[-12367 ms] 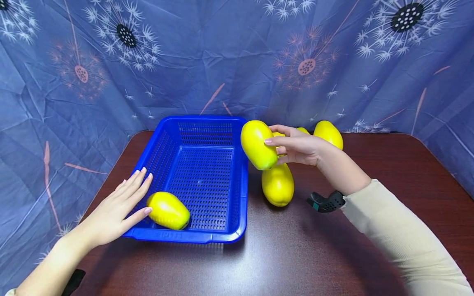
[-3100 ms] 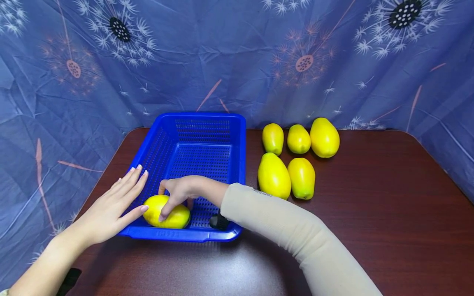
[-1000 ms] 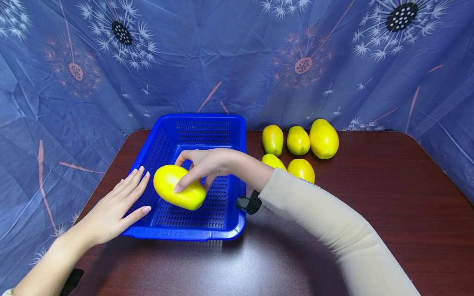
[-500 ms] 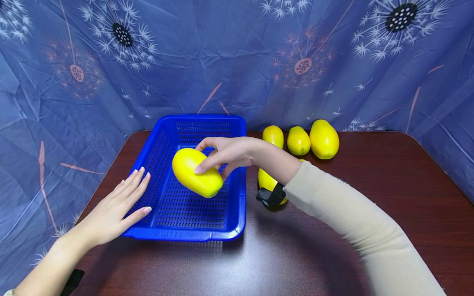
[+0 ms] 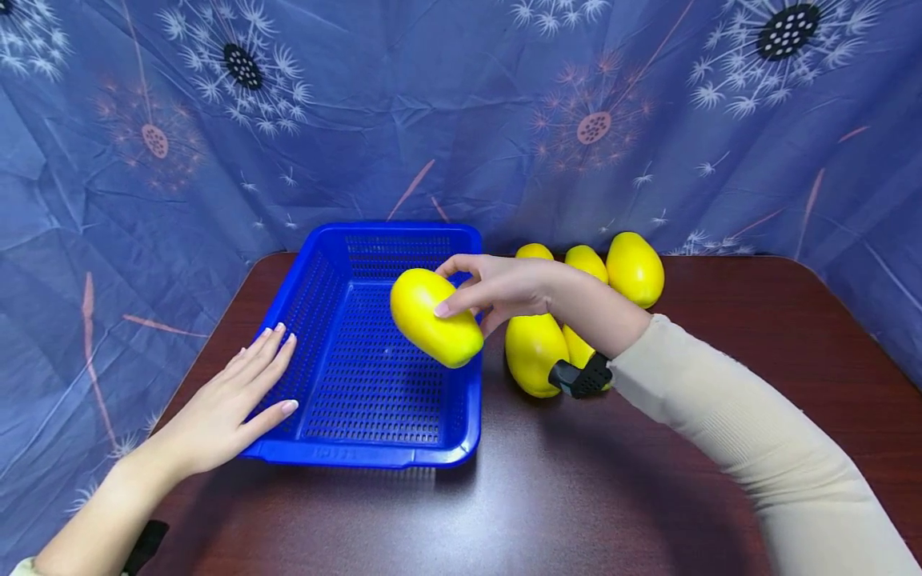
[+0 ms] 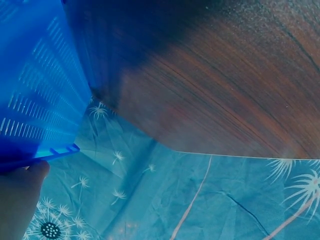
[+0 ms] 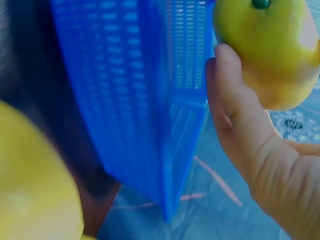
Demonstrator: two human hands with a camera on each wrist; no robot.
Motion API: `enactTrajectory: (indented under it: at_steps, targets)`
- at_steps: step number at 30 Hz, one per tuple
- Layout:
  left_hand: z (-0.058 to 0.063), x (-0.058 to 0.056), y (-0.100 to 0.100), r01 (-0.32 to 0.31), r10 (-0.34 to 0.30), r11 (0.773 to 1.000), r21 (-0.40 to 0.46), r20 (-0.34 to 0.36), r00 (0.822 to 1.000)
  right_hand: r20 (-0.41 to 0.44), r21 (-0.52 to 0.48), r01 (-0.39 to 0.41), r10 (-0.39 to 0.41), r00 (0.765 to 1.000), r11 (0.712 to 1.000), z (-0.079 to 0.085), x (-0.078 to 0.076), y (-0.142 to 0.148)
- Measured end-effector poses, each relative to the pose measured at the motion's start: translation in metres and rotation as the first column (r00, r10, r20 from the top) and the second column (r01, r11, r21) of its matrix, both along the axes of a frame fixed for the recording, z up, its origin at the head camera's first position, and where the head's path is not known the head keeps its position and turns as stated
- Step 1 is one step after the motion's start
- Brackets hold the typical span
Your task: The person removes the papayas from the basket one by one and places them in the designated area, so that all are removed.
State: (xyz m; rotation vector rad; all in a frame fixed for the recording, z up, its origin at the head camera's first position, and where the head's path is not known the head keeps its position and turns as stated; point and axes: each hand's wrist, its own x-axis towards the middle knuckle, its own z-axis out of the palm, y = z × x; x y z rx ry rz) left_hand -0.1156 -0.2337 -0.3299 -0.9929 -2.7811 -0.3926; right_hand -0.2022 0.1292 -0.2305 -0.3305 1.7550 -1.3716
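My right hand [image 5: 507, 288] grips a yellow papaya [image 5: 428, 320] between thumb and fingers, raised over the right side of the blue plastic basket [image 5: 367, 458]. In the right wrist view the papaya [image 7: 272, 60] shows its green stem end, beside the basket's slotted wall [image 7: 112, 85]. My left hand [image 5: 223, 408] lies with fingers straight across the basket's left rim near the front. A fingertip [image 6: 39, 170] shows at that rim in the left wrist view. No fruit lies on the basket's visible floor.
Several more papayas stand on the brown table [image 5: 519, 496] right of the basket, the nearest papaya [image 5: 535, 356] close to its right wall and partly behind my right wrist. A blue dandelion-print cloth [image 5: 432, 120] hangs behind the table.
About three seconds ago my right hand held the papaya in the basket's front left corner. It has since lifted it and carried it rightward toward the right rim. My left hand stays put.
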Motion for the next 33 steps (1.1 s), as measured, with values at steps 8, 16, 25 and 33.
enactTrajectory:
  at_steps: [8,16,25,33]
  targets:
    - [0.001,0.000,0.001,-0.005,0.004,1.000,0.005,0.019,1.000,-0.037,0.032,0.049,-0.048,0.998,0.998,0.001,0.005,0.032]
    - [0.001,0.001,0.001,-0.006,0.006,1.000,0.009,0.022,1.000,-0.029,0.018,0.119,-0.118,0.993,0.993,-0.001,0.009,0.067]
    - [0.001,-0.001,0.001,-0.011,0.011,1.000,0.002,0.035,0.999,-0.044,-0.015,0.182,-0.182,0.982,0.983,-0.006,0.016,0.108]
    - [0.000,-0.001,0.000,-0.011,0.011,1.000,-0.007,0.031,0.999,-0.060,-0.055,0.236,-0.239,0.969,0.970,-0.017,0.021,0.147]
